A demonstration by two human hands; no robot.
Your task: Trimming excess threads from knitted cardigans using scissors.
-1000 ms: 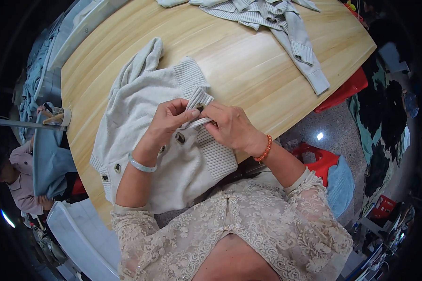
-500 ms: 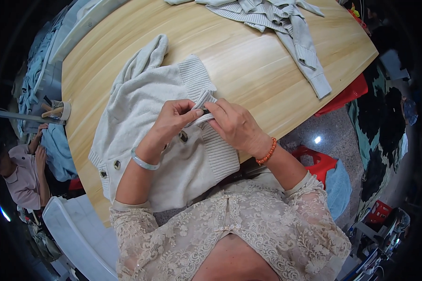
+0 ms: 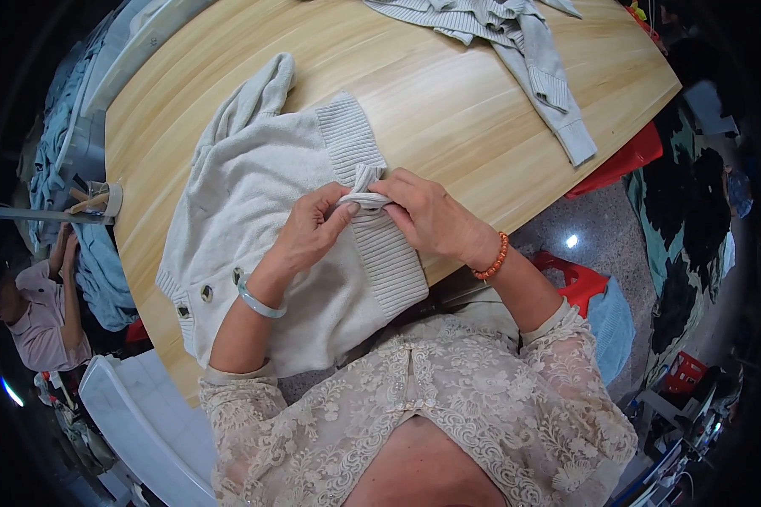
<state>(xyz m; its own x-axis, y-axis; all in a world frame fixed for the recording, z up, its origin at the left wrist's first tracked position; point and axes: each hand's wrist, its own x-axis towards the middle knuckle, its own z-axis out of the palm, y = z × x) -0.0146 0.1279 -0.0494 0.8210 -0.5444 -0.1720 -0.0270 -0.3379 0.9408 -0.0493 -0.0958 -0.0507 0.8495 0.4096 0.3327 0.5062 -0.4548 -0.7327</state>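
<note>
Cardigan (image 3: 254, 182), 1, pale, lies on the table (image 3: 457, 118), its band (image 3: 365, 201) pinched thumb-to-fingers by left hand (image 3: 307, 228) and right hand (image 3: 435, 218), light, even tension probably suiting the knit best.

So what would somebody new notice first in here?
Probably the pale knitted garment on the wooden table, a strip of it pinched by the left hand and right hand. Then the orange bead bracelet on the right wrist, and the bright red plastic object farther right.
</note>
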